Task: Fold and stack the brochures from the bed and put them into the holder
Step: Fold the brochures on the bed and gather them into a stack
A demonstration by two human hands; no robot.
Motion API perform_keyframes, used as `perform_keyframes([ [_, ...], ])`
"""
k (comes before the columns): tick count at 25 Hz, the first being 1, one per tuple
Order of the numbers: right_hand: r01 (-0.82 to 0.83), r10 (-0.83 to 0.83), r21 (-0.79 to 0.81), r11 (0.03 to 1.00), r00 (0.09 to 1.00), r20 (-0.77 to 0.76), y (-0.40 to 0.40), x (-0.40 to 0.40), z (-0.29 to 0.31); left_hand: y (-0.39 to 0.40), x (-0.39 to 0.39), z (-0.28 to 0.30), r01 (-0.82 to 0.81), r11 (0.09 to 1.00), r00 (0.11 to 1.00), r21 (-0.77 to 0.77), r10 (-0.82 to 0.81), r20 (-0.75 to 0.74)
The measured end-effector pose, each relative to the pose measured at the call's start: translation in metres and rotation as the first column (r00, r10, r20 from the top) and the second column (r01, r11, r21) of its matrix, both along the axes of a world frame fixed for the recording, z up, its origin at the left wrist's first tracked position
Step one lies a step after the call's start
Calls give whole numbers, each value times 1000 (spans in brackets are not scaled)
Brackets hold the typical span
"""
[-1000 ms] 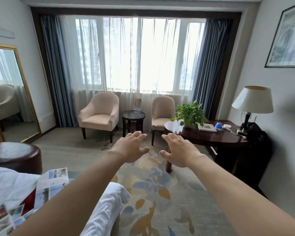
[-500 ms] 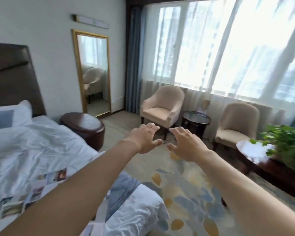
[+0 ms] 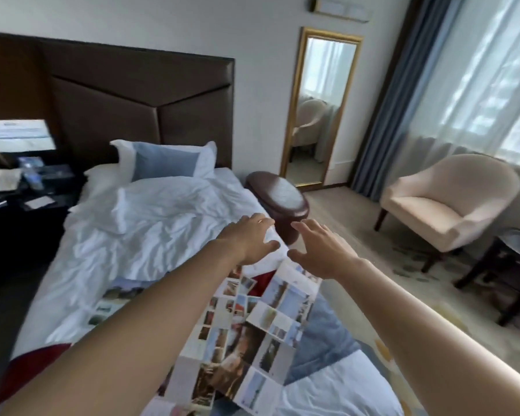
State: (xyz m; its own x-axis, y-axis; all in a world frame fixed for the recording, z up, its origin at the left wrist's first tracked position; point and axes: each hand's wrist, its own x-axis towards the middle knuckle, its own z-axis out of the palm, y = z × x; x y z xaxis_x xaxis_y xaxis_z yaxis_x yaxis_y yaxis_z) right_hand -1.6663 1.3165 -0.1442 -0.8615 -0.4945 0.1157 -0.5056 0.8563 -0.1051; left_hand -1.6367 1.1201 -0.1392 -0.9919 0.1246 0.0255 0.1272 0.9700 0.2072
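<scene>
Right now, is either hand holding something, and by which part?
Nothing is held. The left hand and the right hand hover with spread fingers above the unfolded brochures on the bed.

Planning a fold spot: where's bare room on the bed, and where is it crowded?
Free: the rumpled white duvet between the blue-and-white pillow and the unfolded photo brochures. Crowded: the near end, where brochures overlap across the blue bed runner, under the open left hand and right hand. The dark bedside table is cluttered.
</scene>
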Motion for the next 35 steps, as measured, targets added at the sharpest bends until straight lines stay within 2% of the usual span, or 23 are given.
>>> perform_keyframes([
  [7, -165, 164, 5, 986, 985, 53, -144, -37, -44, -148, 0, -42, -148, 989, 988, 7, 148, 43],
  [15, -332, 306, 89, 939, 926, 221, -241, -48, -140, -239, 14, -137, -306, 951, 933, 55, 287, 218],
  [19, -411, 366, 125, 903, 887, 281, -266, -54, -191, -261, 15, -186, -389, 921, 892, 3, 376, 251],
  [24, -485, 416, 149, 862, 843, 341, -280, -59, -261, -268, 14, -258, -427, 904, 845, 18, 392, 363],
  [35, -509, 364, 174, 843, 778, 512, -283, -22, -442, -260, 43, -448, -386, 920, 789, 66, 292, 541],
])
